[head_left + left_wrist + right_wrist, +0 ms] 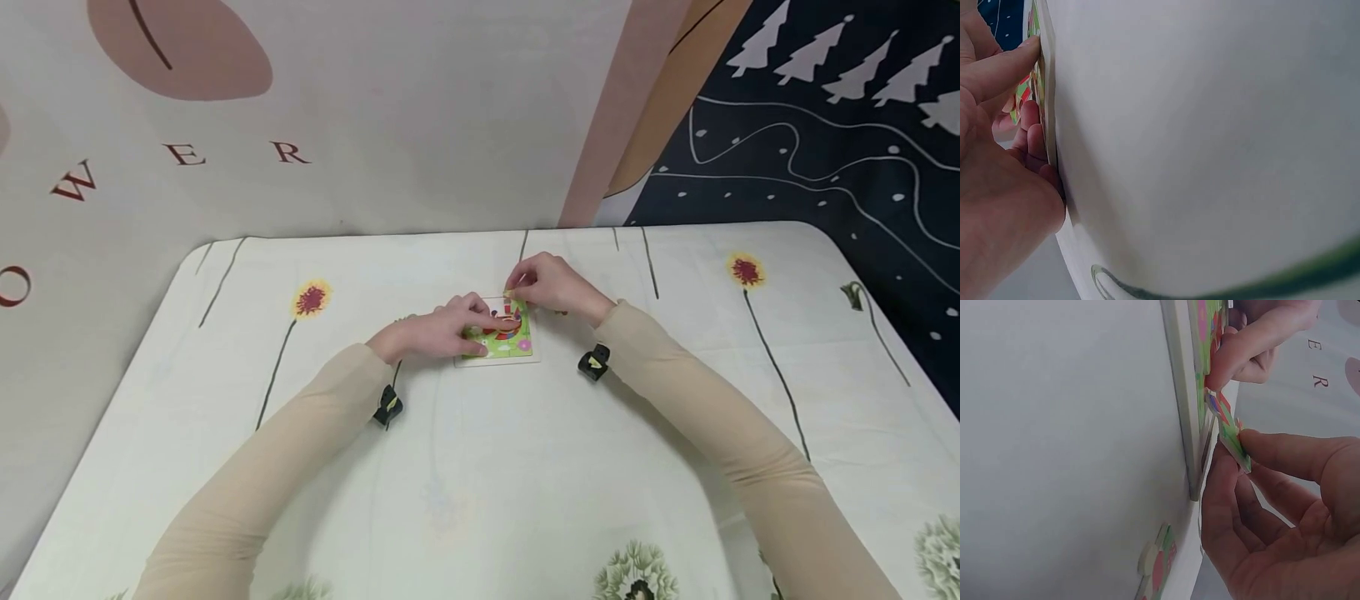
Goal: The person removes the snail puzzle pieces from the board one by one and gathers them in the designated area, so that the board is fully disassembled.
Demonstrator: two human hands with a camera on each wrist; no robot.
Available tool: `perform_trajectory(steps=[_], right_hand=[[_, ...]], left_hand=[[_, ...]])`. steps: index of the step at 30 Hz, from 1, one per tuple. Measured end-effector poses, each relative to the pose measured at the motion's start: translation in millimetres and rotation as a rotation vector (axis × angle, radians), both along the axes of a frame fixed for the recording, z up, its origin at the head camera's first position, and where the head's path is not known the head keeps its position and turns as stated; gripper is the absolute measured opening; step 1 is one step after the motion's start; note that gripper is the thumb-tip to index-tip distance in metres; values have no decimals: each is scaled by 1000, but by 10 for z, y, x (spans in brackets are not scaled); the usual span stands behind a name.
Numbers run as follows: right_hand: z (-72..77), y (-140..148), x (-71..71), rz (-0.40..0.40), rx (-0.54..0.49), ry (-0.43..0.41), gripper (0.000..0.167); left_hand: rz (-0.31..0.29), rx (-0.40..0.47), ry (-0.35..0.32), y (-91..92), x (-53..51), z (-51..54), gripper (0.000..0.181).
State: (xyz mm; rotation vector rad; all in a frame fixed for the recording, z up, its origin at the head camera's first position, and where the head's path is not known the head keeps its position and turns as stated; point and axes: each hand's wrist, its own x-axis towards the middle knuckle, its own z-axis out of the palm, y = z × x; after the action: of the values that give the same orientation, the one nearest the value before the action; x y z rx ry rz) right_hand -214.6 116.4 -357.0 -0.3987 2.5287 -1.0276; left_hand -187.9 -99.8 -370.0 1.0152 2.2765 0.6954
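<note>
A small square jigsaw puzzle (pixel 504 350), bright green with a red figure, lies in a pale tray (pixel 498 362) on the table. My left hand (pixel 444 329) rests across it from the left, index finger extended over the picture and thumb at the near edge. At the tray's far right corner, my right hand (pixel 553 283) pinches a puzzle piece (pixel 1230 432) between thumb and fingers. That piece is tilted, green with red and blue, and close to the left fingertip in the right wrist view. Part of the picture is hidden under the left hand.
Another loose puzzle piece (pixel 1159 565) lies on the table to the right of the tray, mostly covered by the right hand in the head view. A white cloth (pixel 480 467) printed with flowers covers the table. Behind its far edge hangs a patterned fabric (pixel 450 150).
</note>
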Motion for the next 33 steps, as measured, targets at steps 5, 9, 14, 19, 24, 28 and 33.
perform_trajectory(steps=[5, 9, 14, 19, 24, 28, 33], right_hand=[[4, 46, 9, -2, -9, -3, 14], [28, 116, 30, -2, -40, 23, 15], [61, 224, 64, -12, -94, 53, 17], [74, 331, 101, -33, -83, 49, 19], [80, 442, 147, -40, -88, 60, 19], [82, 552, 194, -36, -119, 63, 20], [81, 708, 253, -41, -149, 68, 20]], left_hand=[[7, -19, 2, 12, 2, 9, 54], [7, -28, 4, 20, 1, 9, 52], [2, -30, -2, 20, -5, 10, 53], [-8, -25, -8, 13, -28, -9, 53], [-7, -15, -16, 9, -41, -17, 53], [1, -11, -15, 6, -20, -7, 53], [32, 4, -20, 7, 35, 24, 54]])
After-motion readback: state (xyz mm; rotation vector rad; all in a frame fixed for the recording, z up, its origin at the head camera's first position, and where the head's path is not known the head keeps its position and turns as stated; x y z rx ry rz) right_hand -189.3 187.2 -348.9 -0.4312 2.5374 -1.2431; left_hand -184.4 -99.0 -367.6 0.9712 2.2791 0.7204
